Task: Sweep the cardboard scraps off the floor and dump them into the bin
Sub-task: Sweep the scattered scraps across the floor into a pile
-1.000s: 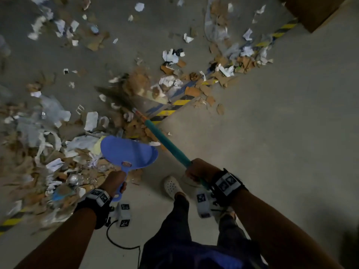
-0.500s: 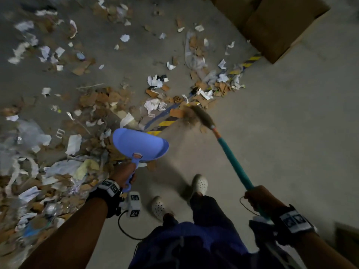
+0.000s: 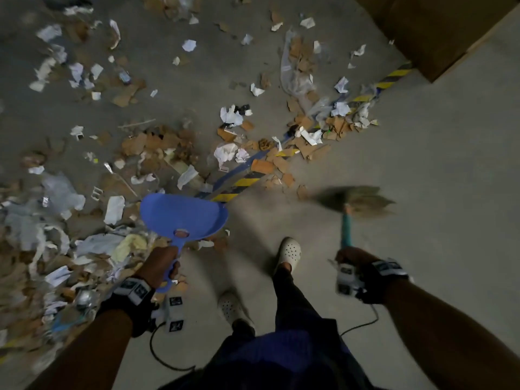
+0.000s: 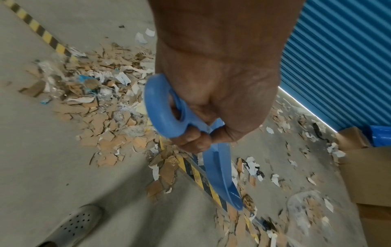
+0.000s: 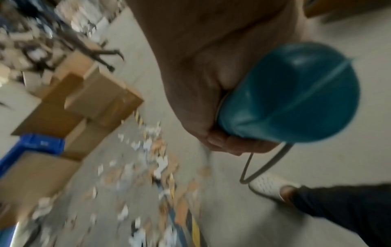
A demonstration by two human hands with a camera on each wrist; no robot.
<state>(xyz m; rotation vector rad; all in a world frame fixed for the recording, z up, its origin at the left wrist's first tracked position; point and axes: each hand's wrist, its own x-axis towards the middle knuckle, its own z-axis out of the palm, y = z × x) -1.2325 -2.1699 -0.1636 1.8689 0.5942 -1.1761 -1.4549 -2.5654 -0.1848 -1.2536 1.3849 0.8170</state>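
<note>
My left hand (image 3: 160, 266) grips the handle of a blue dustpan (image 3: 183, 215), held above the floor with its pan facing forward; in the left wrist view the fingers wrap the dustpan handle (image 4: 167, 113). My right hand (image 3: 351, 256) grips the teal handle of a broom (image 3: 345, 229), whose blurred bristle head (image 3: 357, 202) hangs over bare floor to the right of the scraps. The right wrist view shows the handle's teal end cap (image 5: 296, 95) in my fist. Cardboard scraps (image 3: 284, 161) and paper bits lie along a yellow-black floor stripe (image 3: 242, 182) and in a thick heap (image 3: 56, 257) at the left.
A large cardboard box (image 3: 439, 29) stands at the top right. The right wrist view shows more cardboard boxes (image 5: 84, 100) and a blue crate (image 5: 31, 147). A blue shutter (image 4: 338, 58) closes the far side. My feet in white clogs (image 3: 289, 253) stand on grey concrete.
The broom head swung from the scraps at the left, across the stripe, to bare floor on the right. My right hand moved right with it. The dustpan stayed roughly level in my left hand.
</note>
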